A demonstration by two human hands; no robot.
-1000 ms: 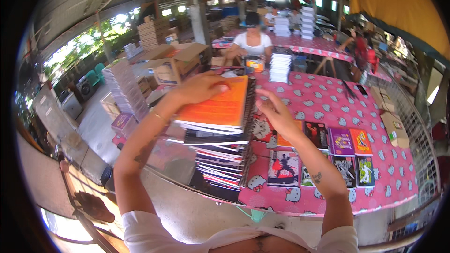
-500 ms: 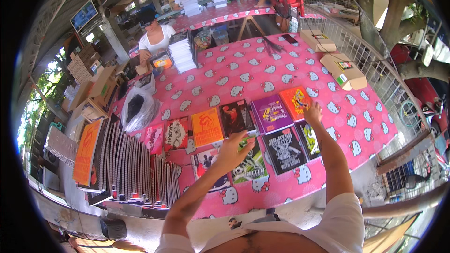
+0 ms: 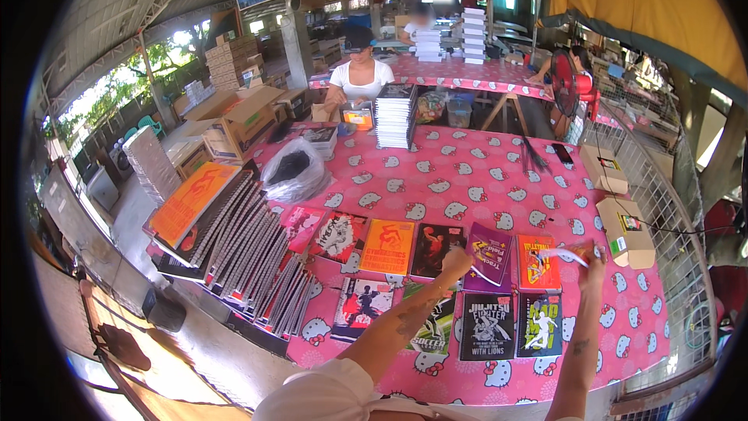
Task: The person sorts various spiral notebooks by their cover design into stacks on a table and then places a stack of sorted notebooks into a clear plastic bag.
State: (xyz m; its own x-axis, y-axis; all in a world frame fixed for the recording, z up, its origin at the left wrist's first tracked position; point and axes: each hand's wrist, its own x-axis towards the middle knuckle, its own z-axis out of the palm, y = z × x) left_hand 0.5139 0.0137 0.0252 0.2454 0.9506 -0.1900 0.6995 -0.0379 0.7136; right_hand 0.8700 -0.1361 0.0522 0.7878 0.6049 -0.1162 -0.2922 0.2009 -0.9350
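Note:
My left hand (image 3: 456, 262) is closed at the lower left corner of a purple notebook (image 3: 490, 253), whose edge is lifted and bent. To the right, my right hand (image 3: 596, 256) pinches a curled notebook (image 3: 573, 255), seen nearly edge-on beside an orange-red notebook (image 3: 538, 267). Along the same row lie a black notebook with a red player (image 3: 436, 246), an orange one (image 3: 387, 246), a red-and-white one (image 3: 340, 235) and a pink one (image 3: 302, 227). Nearer me are a white one (image 3: 363, 306), a green one (image 3: 431, 323), a black-and-grey one (image 3: 488, 326) and a black-and-green one (image 3: 539, 325).
A long leaning row of spiral notebooks (image 3: 248, 238) fills the table's left end. Behind it rests a clear plastic bag (image 3: 294, 174). Across the pink patterned table (image 3: 460, 164), a person in white (image 3: 360, 76) sits by a notebook stack (image 3: 396, 118). Cardboard pieces (image 3: 626, 231) lie right.
My view has swung up and left. My left hand has gone from above the green notebook to the purple one's corner. My right hand has drawn away rightward, holding a curled notebook.

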